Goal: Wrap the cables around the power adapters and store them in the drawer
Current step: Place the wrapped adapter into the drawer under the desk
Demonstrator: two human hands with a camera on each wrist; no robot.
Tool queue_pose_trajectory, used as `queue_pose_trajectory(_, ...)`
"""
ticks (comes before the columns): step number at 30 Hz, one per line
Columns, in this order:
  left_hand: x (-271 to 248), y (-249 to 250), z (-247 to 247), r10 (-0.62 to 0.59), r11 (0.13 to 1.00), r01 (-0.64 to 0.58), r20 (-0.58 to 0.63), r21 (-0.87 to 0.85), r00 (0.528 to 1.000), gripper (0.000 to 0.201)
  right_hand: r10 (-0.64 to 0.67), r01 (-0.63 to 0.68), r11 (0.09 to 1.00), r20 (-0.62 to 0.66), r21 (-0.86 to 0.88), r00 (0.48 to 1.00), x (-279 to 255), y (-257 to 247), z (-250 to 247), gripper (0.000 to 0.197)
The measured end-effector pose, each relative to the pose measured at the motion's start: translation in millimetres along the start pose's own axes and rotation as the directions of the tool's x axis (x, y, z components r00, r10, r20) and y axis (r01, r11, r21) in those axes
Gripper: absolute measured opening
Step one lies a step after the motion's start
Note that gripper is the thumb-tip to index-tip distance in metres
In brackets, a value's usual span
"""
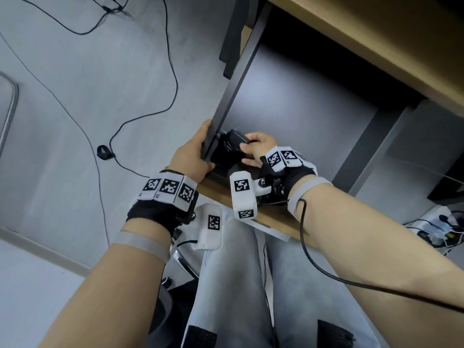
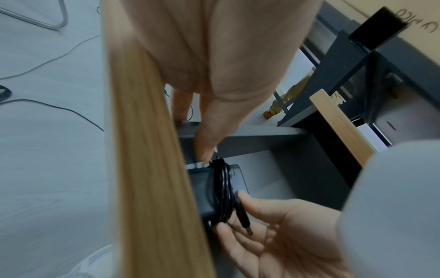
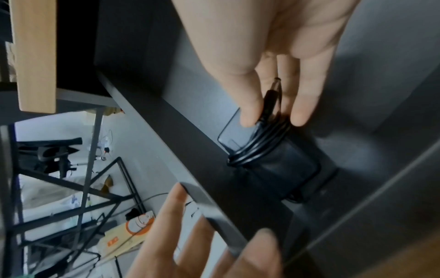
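A black power adapter with its cable coiled round the middle sits low in the near left corner of the open drawer. My right hand holds it from the right, thumb and fingers on the coil, with the barrel plug sticking up between them. My left hand grips the drawer's left side wall, fingers down the outside. Its thumb reaches inside and touches the top of the coil. What lies under the adapter is hidden.
The wooden desk top overhangs the back of the drawer. Thin black cables trail over the grey floor to the left. A power strip lies at right, a chair leg at far left. My grey-trousered legs are below.
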State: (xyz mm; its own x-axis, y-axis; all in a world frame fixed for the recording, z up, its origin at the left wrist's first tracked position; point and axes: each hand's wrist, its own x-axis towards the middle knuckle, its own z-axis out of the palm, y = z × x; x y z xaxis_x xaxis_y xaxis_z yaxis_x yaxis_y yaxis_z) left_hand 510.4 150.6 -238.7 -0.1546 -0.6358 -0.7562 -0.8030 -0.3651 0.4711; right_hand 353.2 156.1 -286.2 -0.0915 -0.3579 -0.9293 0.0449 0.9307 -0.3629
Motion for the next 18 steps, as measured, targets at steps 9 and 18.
queue_pose_trajectory(9,-15,-2,11,-0.079,0.996,0.076,-0.058,-0.048,0.995,0.083,-0.091,0.116,0.941,0.094,-0.318,0.991,-28,15,-4,0.053)
queue_pose_trajectory(18,-45,111,26,0.026,0.98,-0.078,-0.273,-0.181,0.962,0.043,-0.21,0.211,0.977,0.132,0.003,0.969,-108,-28,-103,0.027)
